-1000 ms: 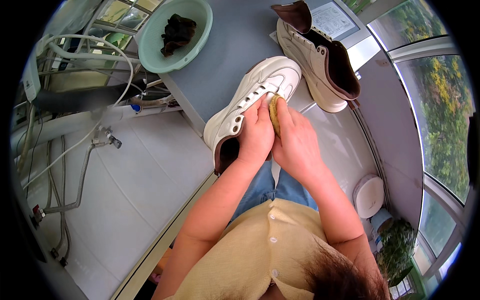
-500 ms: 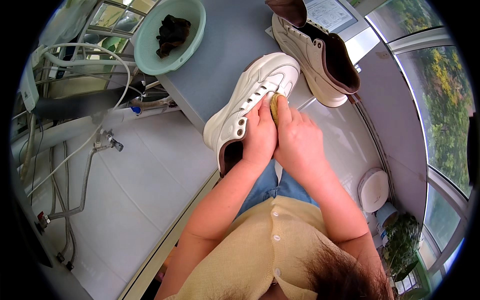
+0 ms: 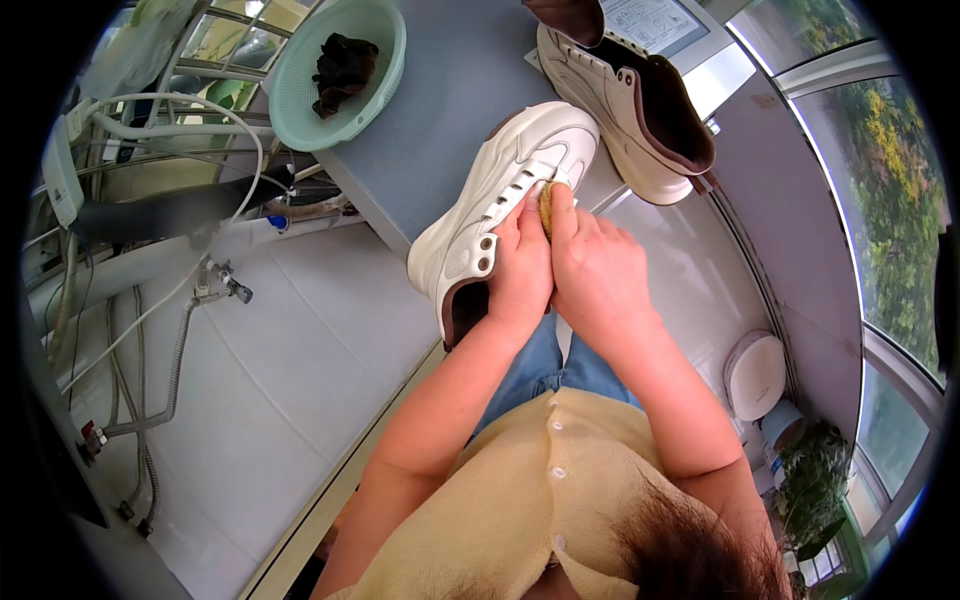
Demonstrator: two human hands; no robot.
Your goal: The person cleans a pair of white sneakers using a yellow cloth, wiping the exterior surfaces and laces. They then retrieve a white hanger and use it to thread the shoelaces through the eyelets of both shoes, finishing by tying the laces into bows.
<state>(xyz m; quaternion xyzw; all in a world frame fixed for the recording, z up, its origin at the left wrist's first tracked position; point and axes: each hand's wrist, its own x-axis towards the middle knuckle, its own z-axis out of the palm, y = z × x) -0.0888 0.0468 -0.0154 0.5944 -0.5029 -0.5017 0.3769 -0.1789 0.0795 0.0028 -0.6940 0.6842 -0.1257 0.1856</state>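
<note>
A white lace-up sneaker [image 3: 455, 235] with a brown lining and no laces in its eyelets is tilted in front of me. My left hand [image 3: 521, 265] is closed around its tongue side, with the fingers partly inside the opening. Between the thumb and fingers of my right hand [image 3: 602, 268] is a small yellow-brown scrubber [image 3: 546, 212], pressed against the shoe near the lowest eyelets. Most of the scrubber is covered by my fingers, so its exact kind is unclear. The matching sneaker [image 3: 592, 98] rests just beyond, its brown inside showing.
Behind the sneaker is a grey appliance top [image 3: 455, 60]. A pale green basket [image 3: 388, 100] on it holds a crumpled dark brown item [image 3: 345, 72]. Pipes and a small tap [image 3: 238, 290] run along the left. A round white lid-like object [image 3: 754, 376] and plants [image 3: 812, 485] are at lower right.
My right hand and the scrubber have shifted slightly left and up along the sneaker. The left hand keeps its hold; the whole view has shifted a little.
</note>
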